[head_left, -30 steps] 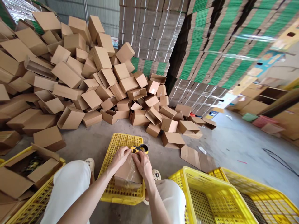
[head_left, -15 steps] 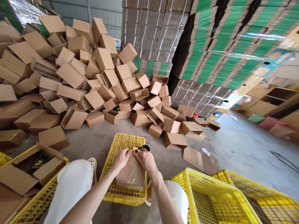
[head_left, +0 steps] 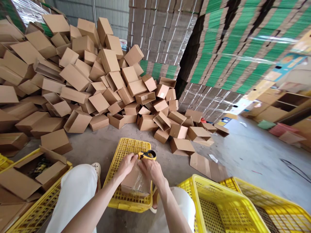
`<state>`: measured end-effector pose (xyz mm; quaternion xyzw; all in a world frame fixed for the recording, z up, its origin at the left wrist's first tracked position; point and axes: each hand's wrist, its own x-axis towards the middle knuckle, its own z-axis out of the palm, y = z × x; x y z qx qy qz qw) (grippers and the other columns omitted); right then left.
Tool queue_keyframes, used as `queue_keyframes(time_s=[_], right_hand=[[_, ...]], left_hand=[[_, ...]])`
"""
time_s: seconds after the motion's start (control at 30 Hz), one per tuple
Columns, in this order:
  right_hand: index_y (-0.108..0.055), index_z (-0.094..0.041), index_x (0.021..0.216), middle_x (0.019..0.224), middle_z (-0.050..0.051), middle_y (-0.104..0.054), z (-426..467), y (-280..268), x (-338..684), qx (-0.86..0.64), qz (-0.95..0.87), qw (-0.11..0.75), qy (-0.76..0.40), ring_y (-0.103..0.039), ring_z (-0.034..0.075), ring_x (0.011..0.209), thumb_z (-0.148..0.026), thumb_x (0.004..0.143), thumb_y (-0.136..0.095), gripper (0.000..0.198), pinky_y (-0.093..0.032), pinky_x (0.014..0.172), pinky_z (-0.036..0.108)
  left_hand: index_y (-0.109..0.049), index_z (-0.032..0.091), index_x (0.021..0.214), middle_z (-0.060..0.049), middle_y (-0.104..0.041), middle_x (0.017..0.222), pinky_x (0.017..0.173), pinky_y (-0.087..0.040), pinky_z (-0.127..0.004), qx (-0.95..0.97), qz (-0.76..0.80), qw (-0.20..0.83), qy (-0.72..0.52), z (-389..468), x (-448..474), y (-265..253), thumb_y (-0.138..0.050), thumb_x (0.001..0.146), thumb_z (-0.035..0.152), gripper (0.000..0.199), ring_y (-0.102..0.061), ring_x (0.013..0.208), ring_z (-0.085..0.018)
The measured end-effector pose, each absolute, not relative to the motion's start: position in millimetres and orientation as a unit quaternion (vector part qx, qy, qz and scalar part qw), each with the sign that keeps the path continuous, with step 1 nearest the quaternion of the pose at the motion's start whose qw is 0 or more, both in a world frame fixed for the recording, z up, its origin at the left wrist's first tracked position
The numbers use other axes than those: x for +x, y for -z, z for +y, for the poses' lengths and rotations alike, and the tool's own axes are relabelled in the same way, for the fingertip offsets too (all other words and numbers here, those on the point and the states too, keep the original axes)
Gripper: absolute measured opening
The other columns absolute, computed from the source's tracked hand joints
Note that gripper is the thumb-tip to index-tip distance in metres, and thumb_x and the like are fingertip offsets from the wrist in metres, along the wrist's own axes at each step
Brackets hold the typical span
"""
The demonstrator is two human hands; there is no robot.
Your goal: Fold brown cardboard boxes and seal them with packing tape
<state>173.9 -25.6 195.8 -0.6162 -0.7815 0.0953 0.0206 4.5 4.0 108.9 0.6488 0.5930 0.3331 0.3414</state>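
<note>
A small cardboard box [head_left: 136, 186] with clear shiny tape along its top rests on an upturned yellow plastic crate [head_left: 133, 206] between my knees. My left hand [head_left: 127, 165] is at the box's far left edge, its thumb and fingers pinched together; what they hold is hidden. On the far right side of the box, my right hand [head_left: 151, 168] is closed around yellow-and-black scissors [head_left: 146, 155]. A black loop handle of the scissors sticks out past the knuckles, and their other end points toward my left fingertips. The blades cannot be made out.
Many open cardboard boxes [head_left: 97, 102] lie heaped across the floor ahead. Yellow crates [head_left: 198, 200] stand at my right. At my left, another yellow crate [head_left: 45, 202] bears an open carton [head_left: 19, 183] with dark and yellow items inside. Stacked flat cardboard [head_left: 225, 48] rises behind.
My right hand has shifted slightly and turned, so more of the scissors' yellow handle shows. My left hand and the box stay nearly in place.
</note>
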Motion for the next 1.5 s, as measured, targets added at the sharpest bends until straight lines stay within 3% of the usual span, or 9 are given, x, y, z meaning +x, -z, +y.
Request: queue_keyframes(time_s=[0.17,0.47,0.57,0.77,1.03,1.17,1.27,1.37,1.5], right_hand=[[-0.077,-0.021,0.087,0.093,0.014,-0.081,-8.6,-188.6,167.2,-0.653,-0.753,0.029,-0.074,-0.078,0.026,0.09,-0.046,0.11,-0.048,0.044,-0.049,0.076,0.029],[-0.075,-0.026,0.096,0.095,0.005,-0.08,-18.8,-197.8,179.5,-0.592,-0.795,0.011,-0.129,-0.076,0.021,0.09,-0.041,0.097,-0.07,0.015,-0.042,0.067,0.024],[-0.074,-0.026,0.102,0.097,0.005,-0.078,-19.4,-195.5,182.1,-0.581,-0.798,0.024,-0.16,-0.075,0.022,0.092,-0.047,0.093,-0.074,0.023,-0.042,0.068,0.024],[-0.072,-0.023,0.1,0.098,0.003,-0.077,-14.5,-176.6,177.7,-0.594,-0.764,0.145,-0.206,-0.071,0.019,0.09,-0.054,0.102,-0.058,0.034,-0.044,0.074,0.025],[-0.068,-0.024,0.081,0.086,0.002,-0.075,-12.8,-166.5,167.5,-0.639,-0.734,0.165,-0.158,-0.07,0.018,0.082,-0.047,0.11,-0.04,0.047,-0.043,0.072,0.024],[-0.073,-0.022,0.103,0.108,0.01,-0.078,-27.7,-162.0,158.0,-0.653,-0.73,0.166,-0.114,-0.071,0.023,0.109,-0.035,0.112,-0.032,0.044,-0.047,0.1,0.033],[-0.065,-0.022,0.138,0.141,0.014,-0.07,-43.1,-156.4,152.8,-0.629,-0.757,0.168,-0.05,-0.055,0.03,0.142,-0.03,0.111,-0.035,0.042,-0.029,0.124,0.056],[-0.048,-0.021,0.159,0.164,0.014,-0.049,-62.7,-147.2,146.6,-0.599,-0.782,0.173,-0.007,-0.038,0.033,0.157,-0.03,0.109,-0.039,0.052,-0.022,0.128,0.066],[-0.04,-0.022,0.165,0.169,0.01,-0.041,-107.2,-127.4,129.4,-0.575,-0.794,0.199,-0.012,-0.039,0.032,0.157,-0.031,0.107,-0.043,0.059,-0.035,0.127,0.057]], left_hand=[[-0.061,0.022,0.08,-0.003,-0.071,0.081,0.073,-0.039,-0.027,0.649,0.589,0.344,-0.336,2.5,3.7,-110.5,-0.048,0.108,0.041,0.036,-0.067,0.082,-0.019],[-0.06,0.023,0.079,-0.001,-0.068,0.077,0.069,-0.036,-0.026,0.645,0.594,0.344,-0.336,4.0,2.2,-107.0,-0.048,0.107,0.045,0.038,-0.064,0.077,-0.019],[-0.06,0.022,0.079,-0.001,-0.068,0.078,0.07,-0.036,-0.027,0.645,0.597,0.341,-0.335,4.1,2.8,-106.2,-0.048,0.108,0.044,0.038,-0.064,0.077,-0.019],[-0.061,0.022,0.08,-0.002,-0.07,0.08,0.071,-0.036,-0.027,0.65,0.598,0.332,-0.331,4.2,3.4,-104.6,-0.05,0.108,0.037,0.033,-0.066,0.079,-0.019],[-0.06,0.023,0.08,-0.003,-0.07,0.082,0.074,-0.037,-0.027,0.655,0.598,0.32,-0.332,5.3,4.9,-106.1,-0.047,0.109,0.035,0.035,-0.066,0.081,-0.019],[-0.062,0.022,0.081,-0.004,-0.071,0.082,0.074,-0.038,-0.028,0.655,0.599,0.317,-0.334,5.2,4.1,-105.8,-0.046,0.11,0.035,0.035,-0.066,0.08,-0.019],[-0.064,0.022,0.084,-0.006,-0.073,0.087,0.076,-0.039,-0.029,0.651,0.602,0.316,-0.336,4.8,3.8,-105.3,-0.045,0.11,0.034,0.035,-0.067,0.082,-0.02],[-0.066,0.022,0.084,-0.007,-0.074,0.089,0.077,-0.04,-0.029,0.648,0.605,0.318,-0.337,5.1,4.7,-106.0,-0.046,0.109,0.035,0.034,-0.067,0.085,-0.021],[-0.065,0.022,0.081,-0.006,-0.073,0.083,0.075,-0.04,-0.029,0.646,0.608,0.322,-0.332,6.5,6.0,-108.4,-0.045,0.109,0.035,0.037,-0.067,0.083,-0.021]])
